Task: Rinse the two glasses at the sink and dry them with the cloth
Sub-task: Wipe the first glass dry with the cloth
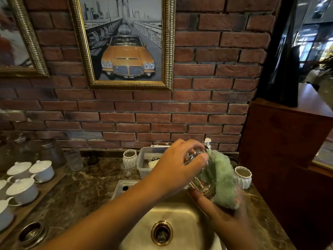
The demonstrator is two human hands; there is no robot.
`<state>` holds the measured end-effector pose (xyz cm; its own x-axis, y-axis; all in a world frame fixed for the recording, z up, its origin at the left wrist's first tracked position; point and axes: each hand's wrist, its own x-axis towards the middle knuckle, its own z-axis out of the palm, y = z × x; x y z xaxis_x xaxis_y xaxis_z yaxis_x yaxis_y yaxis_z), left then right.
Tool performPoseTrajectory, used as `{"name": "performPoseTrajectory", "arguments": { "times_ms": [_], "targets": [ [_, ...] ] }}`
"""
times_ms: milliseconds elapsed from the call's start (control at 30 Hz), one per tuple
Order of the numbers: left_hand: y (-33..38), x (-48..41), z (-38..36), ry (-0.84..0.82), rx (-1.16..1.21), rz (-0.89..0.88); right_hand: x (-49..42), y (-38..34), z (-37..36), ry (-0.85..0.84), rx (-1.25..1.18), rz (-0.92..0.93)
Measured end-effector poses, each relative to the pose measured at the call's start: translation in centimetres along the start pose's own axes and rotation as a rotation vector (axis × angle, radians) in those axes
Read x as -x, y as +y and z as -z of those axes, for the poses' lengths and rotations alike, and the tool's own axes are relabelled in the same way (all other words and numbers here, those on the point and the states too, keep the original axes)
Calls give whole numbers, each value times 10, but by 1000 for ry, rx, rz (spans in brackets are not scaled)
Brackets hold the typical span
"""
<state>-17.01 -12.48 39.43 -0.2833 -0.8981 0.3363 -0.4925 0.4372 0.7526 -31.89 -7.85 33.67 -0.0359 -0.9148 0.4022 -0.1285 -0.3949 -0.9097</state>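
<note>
- While the left hand (pixel 177 166) gripped the glass (pixel 199 170) over the sink (pixel 180 213), its long axis tilted toward 1 o'clock.
- Right-hand fingers (pixel 198 195) clasped the cloth (pixel 221 179), touching the glass at 3 o'clock.

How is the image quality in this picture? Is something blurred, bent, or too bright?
Head view: the wide-angle lens bows the brick wall courses; the glasses, green cloth and both hands show motion blur, the right hand more than the left hand; the jars at far left are soft; warm light glares off the sink basin; the doorway at top right is overexposed.
</note>
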Motion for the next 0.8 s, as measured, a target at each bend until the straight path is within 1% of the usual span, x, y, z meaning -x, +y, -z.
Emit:
{"name": "performPoseTrajectory", "arguments": {
  "times_ms": [67, 100, 167, 200, 267, 333, 400, 467, 500, 533, 567, 667, 733, 800],
  "targets": [
    [2, -5, -4, 17, 10, 26, 0, 3, 2, -2, 206, 133],
    [2, -7, -6, 29, 8, 24, 1, 3, 1, 17, 245, 163],
    [4, -7, -9, 57, 0, 0, 2, 4, 1, 51, 166, 160],
    [5, -7, -9, 61, 0, -24, 2, 1, 0, 61, 79, 107],
    [6, -6, -7, 37, 10, -105, 3, -3, -2, 33, -197, -119],
    [6, -5, 0, -24, -6, -190, 4, -3, -4, -23, -461, -320],
    [7, -5, 7, -113, 8, -255, 8, -5, -7, -80, -692, -452],
    [8, -4, 11, -147, 55, -292, 10, -10, -11, -129, -911, -511],
    [8, -4, 12, -147, 73, -300, 10, -9, -14, -138, -1024, -504],
    [7, -4, 13, -146, 81, -304, 10, -10, -16, -133, -1107, -497],
    [5, -4, 13, -146, 77, -305, 9, -6, -18, -132, -1136, -505],
    [0, -4, 18, -154, 36, -288, 10, -14, -16, -141, -1019, -497],
    [-1, -3, 19, -128, 11, -264, 8, -14, -13, -136, -905, -472],
    [0, -3, 17, -78, 1, -214, 7, -8, -13, -122, -605, -463]
  ]
}}
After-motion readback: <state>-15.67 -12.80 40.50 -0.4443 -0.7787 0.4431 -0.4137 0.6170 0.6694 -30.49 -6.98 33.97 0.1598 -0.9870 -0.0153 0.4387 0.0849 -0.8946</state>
